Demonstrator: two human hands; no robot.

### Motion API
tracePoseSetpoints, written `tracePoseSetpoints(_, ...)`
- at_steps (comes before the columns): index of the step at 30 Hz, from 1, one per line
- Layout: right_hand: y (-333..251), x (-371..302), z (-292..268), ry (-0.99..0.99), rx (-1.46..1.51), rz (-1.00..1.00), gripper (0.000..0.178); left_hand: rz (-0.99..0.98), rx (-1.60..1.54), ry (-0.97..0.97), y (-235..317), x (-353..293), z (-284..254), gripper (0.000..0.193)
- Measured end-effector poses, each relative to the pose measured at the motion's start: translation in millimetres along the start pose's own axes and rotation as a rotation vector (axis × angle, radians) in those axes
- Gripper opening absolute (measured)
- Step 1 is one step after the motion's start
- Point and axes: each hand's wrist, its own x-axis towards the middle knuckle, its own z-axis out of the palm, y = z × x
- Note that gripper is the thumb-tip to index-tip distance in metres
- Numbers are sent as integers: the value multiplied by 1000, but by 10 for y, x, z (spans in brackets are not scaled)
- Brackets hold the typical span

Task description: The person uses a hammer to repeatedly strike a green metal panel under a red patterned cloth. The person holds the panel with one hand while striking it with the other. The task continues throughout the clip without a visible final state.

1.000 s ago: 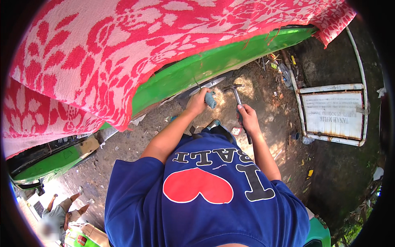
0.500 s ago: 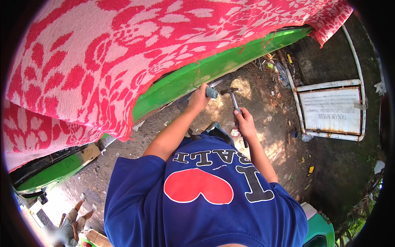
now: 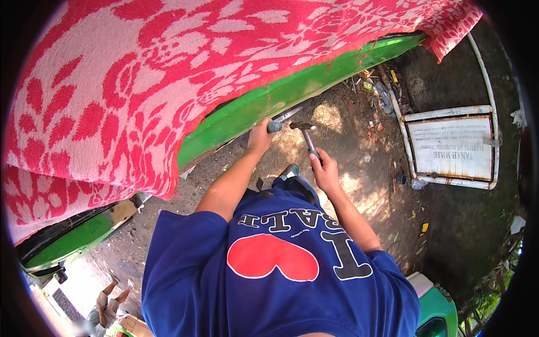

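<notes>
My left hand (image 3: 260, 137) is closed round a thick grey-green handle (image 3: 274, 126), beside the lower edge of a green vehicle panel (image 3: 241, 121). The blunt end of this handle sticks out toward the right; the rest of the tool is hidden by my fingers and I cannot tell its kind. My right hand (image 3: 327, 171) grips a hammer (image 3: 309, 139) by its dark handle. The hammer's metal head sits just right of the handle's end, with a small gap between them.
A red and pink patterned cloth (image 3: 140, 95) drapes over the vehicle. On the right, a white metal frame with a sign board (image 3: 449, 146) lies on the dirt ground (image 3: 365, 140). Litter lies near the panel's far end. Another person (image 3: 106, 306) is at lower left; a teal vehicle (image 3: 441, 309) is at lower right.
My right hand and the hammer have moved left, bringing the hammer head nearer the grey-green handle's end. My left hand has shifted slightly left and down with its tool.
</notes>
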Motion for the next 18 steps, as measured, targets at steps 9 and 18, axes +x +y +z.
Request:
tracePoseSetpoints(9, 45, -57, -75, 88, 415, 152, 33, 221, 4, -137, 427, -293, -109, 49)
tracePoseSetpoints(18, 146, -175, -94, 109, 470, 186, 30, 260, 126, -142, 545, -210, -110, 48)
